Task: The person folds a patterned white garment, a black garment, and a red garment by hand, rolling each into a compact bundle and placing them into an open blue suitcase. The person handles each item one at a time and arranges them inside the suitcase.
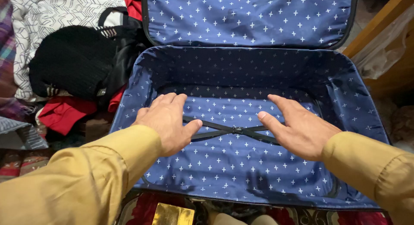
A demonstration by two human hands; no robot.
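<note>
- I count one open suitcase (129,117), in the centre of the frame, with two crossed black straps (235,131).
- My left hand (166,121) and right hand (297,128) lie spread flat on the lining, holding nothing, thumbs near the straps.
- Clothes pile (73,65) at upper left; the suitcase walls leave wide room.

Open blue cross-patterned suitcase (241,173), lid up, black crossed straps (235,130) seemingly buckled across its floor.

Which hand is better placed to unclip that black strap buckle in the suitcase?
Probably the right hand: its thumb lies nearer the buckle on the crossed straps. The left hand sits farther off, by the suitcase wall.
</note>
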